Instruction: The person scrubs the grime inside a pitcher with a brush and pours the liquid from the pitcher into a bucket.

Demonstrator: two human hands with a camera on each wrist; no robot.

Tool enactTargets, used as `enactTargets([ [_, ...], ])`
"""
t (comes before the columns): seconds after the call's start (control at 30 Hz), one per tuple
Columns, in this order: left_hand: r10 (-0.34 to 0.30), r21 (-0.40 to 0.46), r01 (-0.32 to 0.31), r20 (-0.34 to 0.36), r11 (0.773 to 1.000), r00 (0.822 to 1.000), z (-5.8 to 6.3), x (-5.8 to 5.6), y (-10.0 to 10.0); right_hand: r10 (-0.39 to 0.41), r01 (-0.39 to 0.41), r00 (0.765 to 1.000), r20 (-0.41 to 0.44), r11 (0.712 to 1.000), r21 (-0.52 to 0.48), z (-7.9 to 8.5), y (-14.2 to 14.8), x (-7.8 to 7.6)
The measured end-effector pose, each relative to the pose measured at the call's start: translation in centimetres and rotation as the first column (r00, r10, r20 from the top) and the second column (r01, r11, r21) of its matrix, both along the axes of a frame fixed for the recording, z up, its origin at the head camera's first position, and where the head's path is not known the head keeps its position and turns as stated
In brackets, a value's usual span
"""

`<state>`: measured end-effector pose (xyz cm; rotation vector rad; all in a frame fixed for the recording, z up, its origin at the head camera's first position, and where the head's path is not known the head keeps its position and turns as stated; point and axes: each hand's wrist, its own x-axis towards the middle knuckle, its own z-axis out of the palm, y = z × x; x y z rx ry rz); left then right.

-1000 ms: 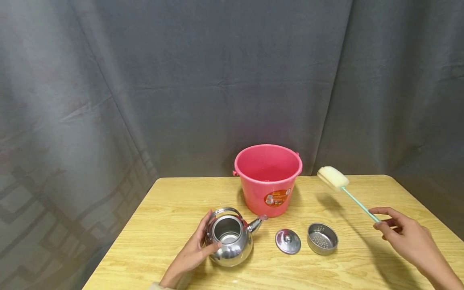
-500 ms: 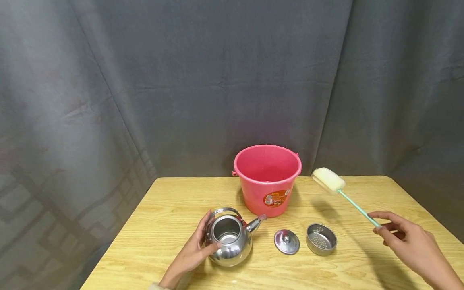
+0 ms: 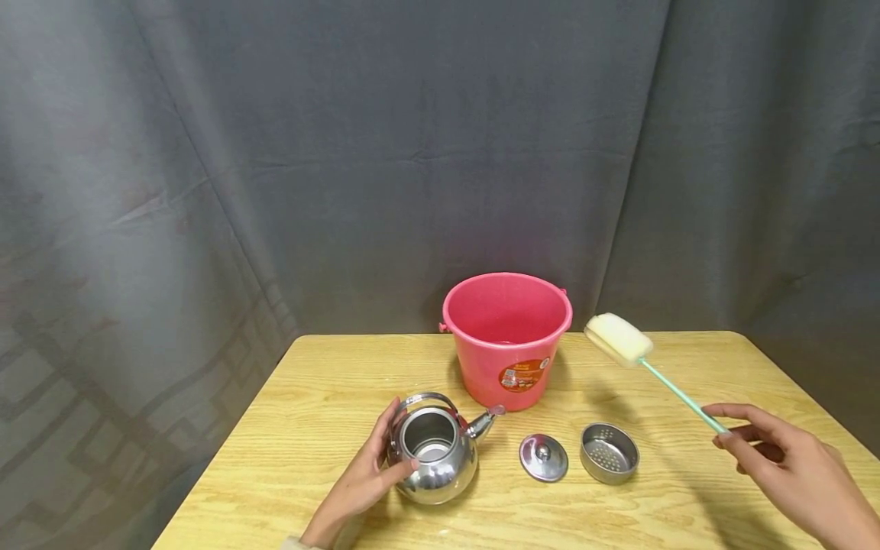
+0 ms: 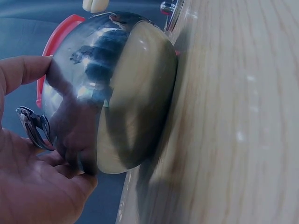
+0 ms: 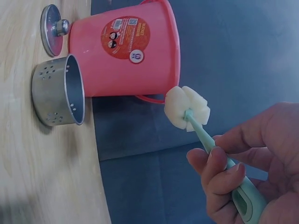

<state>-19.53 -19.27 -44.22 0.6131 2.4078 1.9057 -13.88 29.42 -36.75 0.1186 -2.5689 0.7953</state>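
The left hand [image 3: 363, 475] is gripping the kettle [image 3: 445, 483], which is standing lidless on the tabletop [image 3: 330, 393]. The right hand [image 3: 791, 460] is clamping the sponge brush [image 3: 622, 340] by its handle [image 3: 687, 399], holding it above the tabletop, while the lid [image 3: 543, 462] and strainer [image 3: 612, 471] are resting between both hands, the bucket [image 3: 481, 367] standing behind

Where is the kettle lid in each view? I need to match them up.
Head: the lid lies on the table right of the kettle, lower right of centre.
Left wrist: lid cut off at the top edge, right of centre.
Right wrist: lid at upper left.
Shared landmark: pink bucket.
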Motion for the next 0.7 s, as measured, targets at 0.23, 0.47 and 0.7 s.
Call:
enactTargets([
  [0.23, -0.002, -0.017, 0.003, 0.009, 1.000, 1.000, 0.0, 0.0, 0.0, 0.007, -0.007, 1.000, 0.002, 1.000, 0.010, 0.6, -0.2, 0.6],
  [0.47, 0.000, -0.013, 0.000, 0.005, 1.000, 1.000, 0.0, 0.0, 0.0, 0.053, -0.054, 0.998, -0.047, 0.998, -0.013, 1.1, -0.9, 1.3],
  [0.7, -0.009, -0.006, 0.009, 0.004, 1.000, 1.000, 0.0, -0.1, 0.0, 0.081, -0.082, 0.995, -0.049, 0.997, -0.004, 1.2, -1.7, 1.7],
])
